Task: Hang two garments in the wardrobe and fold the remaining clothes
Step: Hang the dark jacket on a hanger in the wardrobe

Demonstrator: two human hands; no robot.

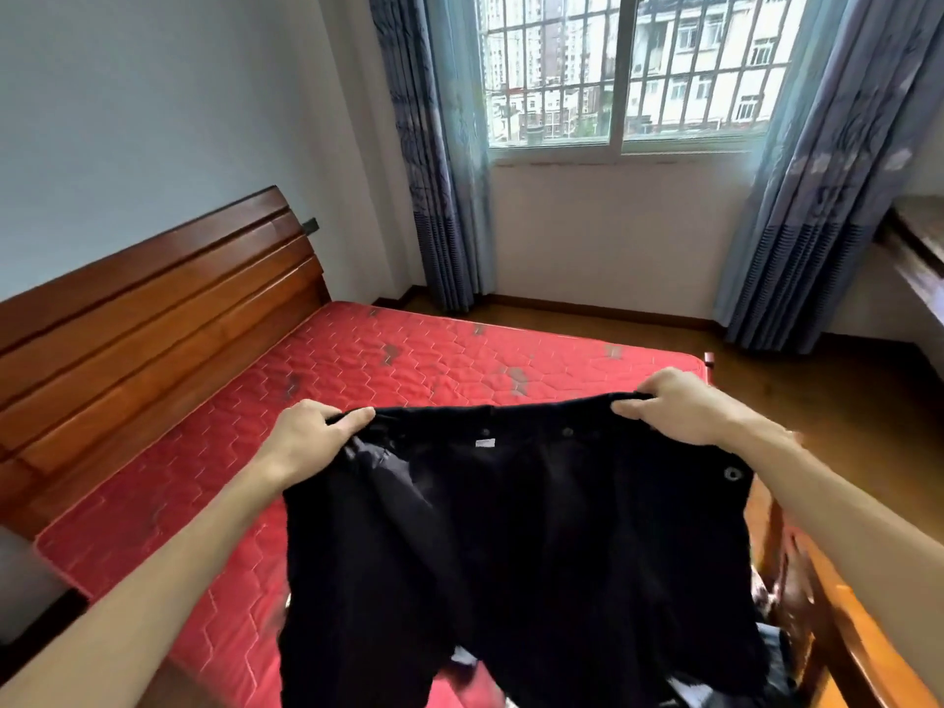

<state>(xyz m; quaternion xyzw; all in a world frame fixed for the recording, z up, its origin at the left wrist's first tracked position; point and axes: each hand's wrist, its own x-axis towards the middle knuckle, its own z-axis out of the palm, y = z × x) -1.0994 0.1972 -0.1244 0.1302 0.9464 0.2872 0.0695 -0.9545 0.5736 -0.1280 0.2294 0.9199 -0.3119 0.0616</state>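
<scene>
A pair of black trousers [511, 544] hangs spread out in front of me above the red mattress [255, 411]. My left hand [311, 431] grips the left end of the waistband. The waistband's right end is pinched in my right hand [679, 406]. The waistband is stretched level between both hands, and the legs drop toward the lower edge of the view. Beneath the trousers at the bottom right, bits of other clothing [766, 651] show on the bed, mostly hidden.
A wooden headboard [153, 309] stands at the left. The bed's wooden footboard [838, 631] runs along the lower right. Blue curtains [444, 196] flank a barred window [623, 69]. Brown floor [817, 401] lies beyond the bed, with a shelf edge [919, 247] at the far right.
</scene>
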